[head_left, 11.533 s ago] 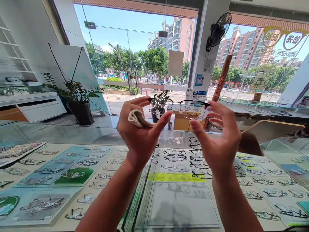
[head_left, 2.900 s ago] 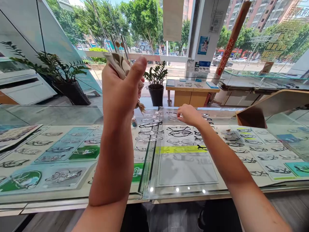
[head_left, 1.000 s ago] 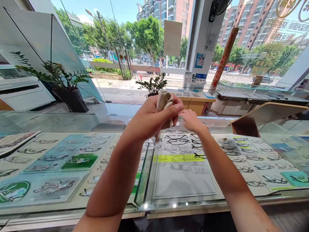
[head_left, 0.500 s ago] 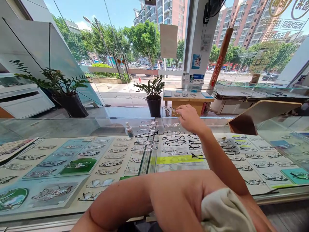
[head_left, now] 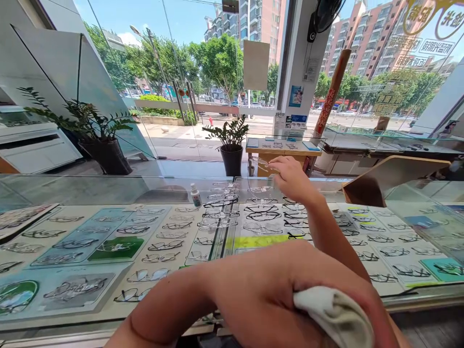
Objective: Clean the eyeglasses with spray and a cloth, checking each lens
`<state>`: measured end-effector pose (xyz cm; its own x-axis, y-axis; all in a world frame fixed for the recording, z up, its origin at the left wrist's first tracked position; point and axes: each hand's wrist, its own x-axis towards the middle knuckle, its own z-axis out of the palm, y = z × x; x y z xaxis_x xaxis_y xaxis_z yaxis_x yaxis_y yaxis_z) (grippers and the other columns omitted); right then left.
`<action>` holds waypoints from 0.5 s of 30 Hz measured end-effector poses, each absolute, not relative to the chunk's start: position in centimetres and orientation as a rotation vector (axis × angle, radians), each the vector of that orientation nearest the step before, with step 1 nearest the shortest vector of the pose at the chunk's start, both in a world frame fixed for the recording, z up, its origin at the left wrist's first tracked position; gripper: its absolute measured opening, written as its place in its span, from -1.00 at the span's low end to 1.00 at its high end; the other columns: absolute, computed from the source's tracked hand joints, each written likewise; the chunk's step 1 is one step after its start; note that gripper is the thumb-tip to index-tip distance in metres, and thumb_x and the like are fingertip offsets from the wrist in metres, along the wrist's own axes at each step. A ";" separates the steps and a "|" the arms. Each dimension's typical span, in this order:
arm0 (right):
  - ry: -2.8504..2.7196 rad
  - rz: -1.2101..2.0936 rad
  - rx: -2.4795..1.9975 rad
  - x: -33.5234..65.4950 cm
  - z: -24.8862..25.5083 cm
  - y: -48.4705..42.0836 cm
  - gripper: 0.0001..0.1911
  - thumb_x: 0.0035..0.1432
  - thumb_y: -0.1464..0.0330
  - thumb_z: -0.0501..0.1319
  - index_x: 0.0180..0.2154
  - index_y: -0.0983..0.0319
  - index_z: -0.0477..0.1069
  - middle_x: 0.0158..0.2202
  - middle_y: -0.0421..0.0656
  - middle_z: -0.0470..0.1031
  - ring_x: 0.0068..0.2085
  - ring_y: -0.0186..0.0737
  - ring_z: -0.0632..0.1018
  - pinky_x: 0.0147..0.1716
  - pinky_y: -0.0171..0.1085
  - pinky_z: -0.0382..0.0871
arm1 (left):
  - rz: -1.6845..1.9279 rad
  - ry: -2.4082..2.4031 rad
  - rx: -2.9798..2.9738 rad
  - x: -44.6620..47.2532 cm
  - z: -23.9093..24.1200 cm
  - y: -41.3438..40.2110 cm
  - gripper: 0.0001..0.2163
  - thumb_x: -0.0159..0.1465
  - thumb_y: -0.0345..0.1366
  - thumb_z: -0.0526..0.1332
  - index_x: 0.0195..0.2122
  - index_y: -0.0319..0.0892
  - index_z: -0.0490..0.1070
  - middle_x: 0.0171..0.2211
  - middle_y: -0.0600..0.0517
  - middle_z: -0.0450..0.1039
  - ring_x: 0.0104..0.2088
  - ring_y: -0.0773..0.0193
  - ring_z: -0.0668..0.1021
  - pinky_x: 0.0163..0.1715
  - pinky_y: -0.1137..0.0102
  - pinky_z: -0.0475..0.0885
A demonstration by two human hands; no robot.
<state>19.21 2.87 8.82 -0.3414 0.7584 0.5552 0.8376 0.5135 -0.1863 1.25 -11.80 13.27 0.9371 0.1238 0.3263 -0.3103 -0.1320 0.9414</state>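
Observation:
My right hand (head_left: 290, 178) reaches out over the far side of the glass display counter (head_left: 174, 182). Its fingers are pinched on a thin-framed pair of eyeglasses (head_left: 260, 164), which hangs above the counter's back edge. From the lower left my left arm crosses in front of me. The left hand (head_left: 290, 295), close to the camera, is closed on a pale grey cloth (head_left: 335, 314), bunched beside my right upper arm. Its fingertips are hidden. Beneath both arms, rows of eyeglasses (head_left: 261, 216) lie in the counter.
A small white spray bottle (head_left: 195, 195) stands on the glass. On the right, a tilted wooden-framed panel (head_left: 391, 179) rises from the counter. Potted plants (head_left: 232, 157) and a low wooden display table (head_left: 282, 151) are beyond it, before the window.
The left hand has shifted a little and the cloth is folded differently in it. The right hand, with the eyeglasses, has moved slightly right. The camera view has tilted slightly.

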 end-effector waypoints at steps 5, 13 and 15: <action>-2.094 -0.122 -1.242 19.6 9.7 1.9 -0.52 0.25 0.51 0.07 0.10 0.23 0.57 0.20 0.01 0.58 0.23 0.10 0.46 0.29 0.08 0.25 | 1.167 0.116 1.805 -1.1 13.6 -6.5 -0.57 0.38 0.05 0.26 -0.50 -0.11 0.25 -0.61 0.10 0.20 -0.61 0.37 0.29 -0.62 0.41 0.26; -2.043 -0.074 -1.193 19.5 10.6 0.4 -0.48 0.22 0.50 0.06 0.14 0.23 0.56 0.23 0.00 0.55 0.28 0.10 0.45 0.33 0.11 0.23 | 1.601 1.128 2.096 -4.2 11.8 4.9 -0.69 0.38 -0.02 0.26 -0.35 -0.16 0.48 -0.45 0.02 0.48 -0.48 0.33 0.40 -0.49 0.40 0.29; -2.042 -0.076 -1.185 19.4 10.7 0.1 -0.48 0.22 0.51 0.06 0.14 0.23 0.56 0.23 -0.01 0.55 0.28 0.10 0.44 0.34 0.11 0.23 | 1.519 1.164 2.076 -4.2 11.1 6.1 -0.71 0.36 -0.02 0.27 -0.23 -0.17 0.54 -0.38 0.00 0.56 -0.45 0.31 0.44 -0.47 0.40 0.31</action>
<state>19.45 0.10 10.66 -0.2806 0.7195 0.6353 0.7645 0.5677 -0.3053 -4.23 6.08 11.11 0.1044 0.7591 0.6425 0.4227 -0.6187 0.6623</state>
